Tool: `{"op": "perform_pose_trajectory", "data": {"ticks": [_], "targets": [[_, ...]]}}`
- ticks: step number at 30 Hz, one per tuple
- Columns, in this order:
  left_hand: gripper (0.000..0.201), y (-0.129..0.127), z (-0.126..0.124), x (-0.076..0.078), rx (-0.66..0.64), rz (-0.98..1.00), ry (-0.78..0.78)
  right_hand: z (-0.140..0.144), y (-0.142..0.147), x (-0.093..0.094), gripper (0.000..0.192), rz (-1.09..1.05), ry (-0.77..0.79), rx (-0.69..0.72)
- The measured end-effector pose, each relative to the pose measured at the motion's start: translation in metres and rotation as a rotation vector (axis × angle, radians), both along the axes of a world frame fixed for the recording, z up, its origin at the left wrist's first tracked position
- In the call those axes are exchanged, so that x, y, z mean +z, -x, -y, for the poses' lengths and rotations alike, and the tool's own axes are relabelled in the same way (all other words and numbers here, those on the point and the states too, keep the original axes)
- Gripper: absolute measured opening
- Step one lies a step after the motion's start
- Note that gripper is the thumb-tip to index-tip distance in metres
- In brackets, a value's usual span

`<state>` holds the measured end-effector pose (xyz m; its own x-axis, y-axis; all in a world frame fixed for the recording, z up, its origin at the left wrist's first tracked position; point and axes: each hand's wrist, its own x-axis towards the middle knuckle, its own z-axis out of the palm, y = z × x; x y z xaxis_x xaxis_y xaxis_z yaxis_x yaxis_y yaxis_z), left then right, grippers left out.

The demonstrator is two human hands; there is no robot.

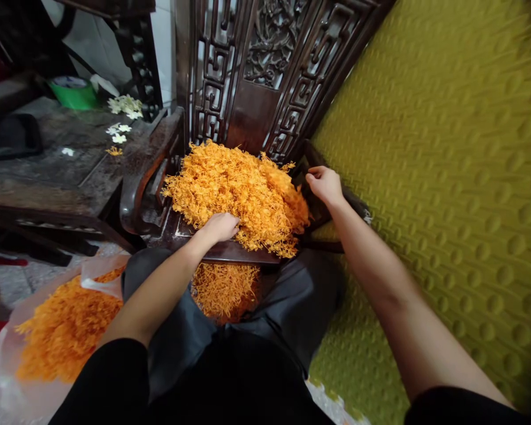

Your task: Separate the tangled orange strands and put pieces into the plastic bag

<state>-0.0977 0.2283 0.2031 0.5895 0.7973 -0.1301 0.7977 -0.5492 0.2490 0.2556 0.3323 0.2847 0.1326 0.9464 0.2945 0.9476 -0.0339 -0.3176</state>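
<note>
A big heap of orange thread-like pieces (239, 189) lies on the seat of a dark carved wooden chair (177, 227). My left hand (221, 227) rests knuckles-up on the heap's near edge, its fingers curled into the pieces. My right hand (324, 184) is at the heap's right side, fingers pinched by the chair's arm; what it holds is hidden. More orange pieces (223, 289) lie below the seat's front edge between my knees.
A clear plastic bag (9, 348) on the floor at lower left holds another orange pile (66, 330). A dark table (62, 159) at left carries white flowers (124, 105) and a green tape roll (73, 91). A yellow-green dimpled wall (446, 177) fills the right.
</note>
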Motion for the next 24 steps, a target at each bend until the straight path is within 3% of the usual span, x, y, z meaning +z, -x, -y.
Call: {"op": "perform_pose_trajectory", "data": {"ticks": [2,6,10,15,20,24], "targets": [[0.036,-0.002,0.000,0.000,-0.006,0.002,0.006,0.000,0.013,-0.004,0.046,0.026,0.012,0.019],[0.035,-0.005,0.000,0.002,-0.014,0.005,0.012,0.001,0.046,-0.031,0.063,0.110,0.133,0.157],[0.036,-0.004,0.001,0.003,-0.006,0.006,0.014,-0.009,0.069,-0.043,0.052,0.136,0.189,0.137],[0.036,-0.001,-0.001,0.003,0.001,0.018,0.007,-0.025,0.076,-0.022,0.042,0.111,0.073,0.109],[0.035,0.000,-0.004,0.003,-0.009,0.053,-0.017,-0.041,0.060,0.000,0.035,-0.281,-0.326,0.006],[0.036,0.001,-0.004,0.005,-0.013,0.093,-0.060,-0.064,0.043,0.022,0.031,-0.456,-0.495,-0.011]]}}
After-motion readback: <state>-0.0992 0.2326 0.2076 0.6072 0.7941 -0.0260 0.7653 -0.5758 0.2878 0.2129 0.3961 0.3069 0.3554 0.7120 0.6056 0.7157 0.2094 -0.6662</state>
